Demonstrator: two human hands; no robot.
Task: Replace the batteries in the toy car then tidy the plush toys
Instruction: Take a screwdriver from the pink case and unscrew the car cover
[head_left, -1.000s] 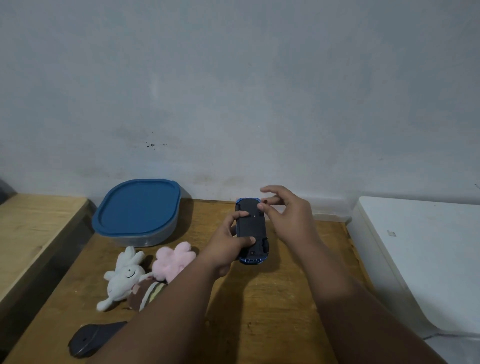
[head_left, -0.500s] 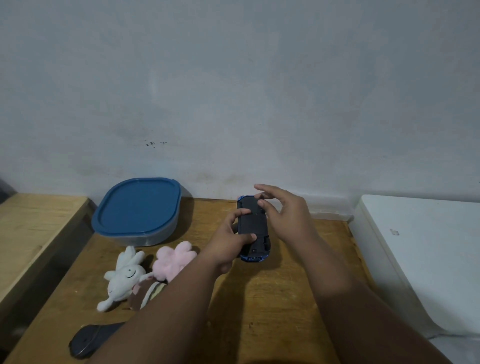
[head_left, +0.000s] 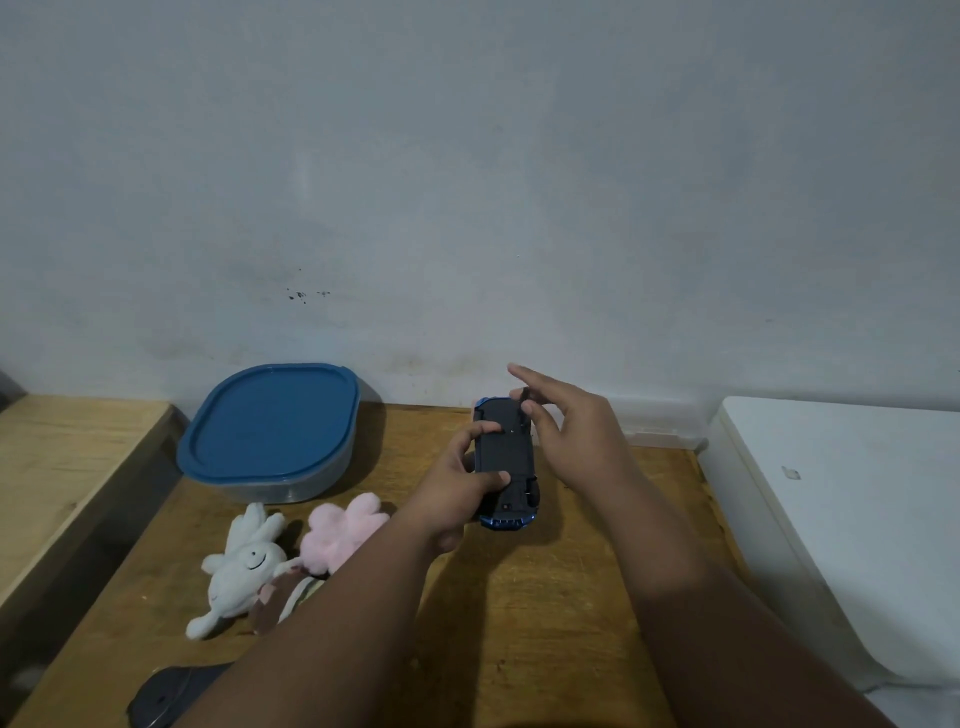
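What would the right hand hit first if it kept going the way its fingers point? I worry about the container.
Probably the wall: the right hand points up-left past the toy car, seemingly clear of the blue-lidded container; depth is uncertain.

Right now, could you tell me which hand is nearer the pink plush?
Left. The left hand grips the car just right of the pink plush; the right hand is beyond the car.

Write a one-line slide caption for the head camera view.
Left hand holds the upturned toy car while right hand works its underside; plush toys wait nearby.
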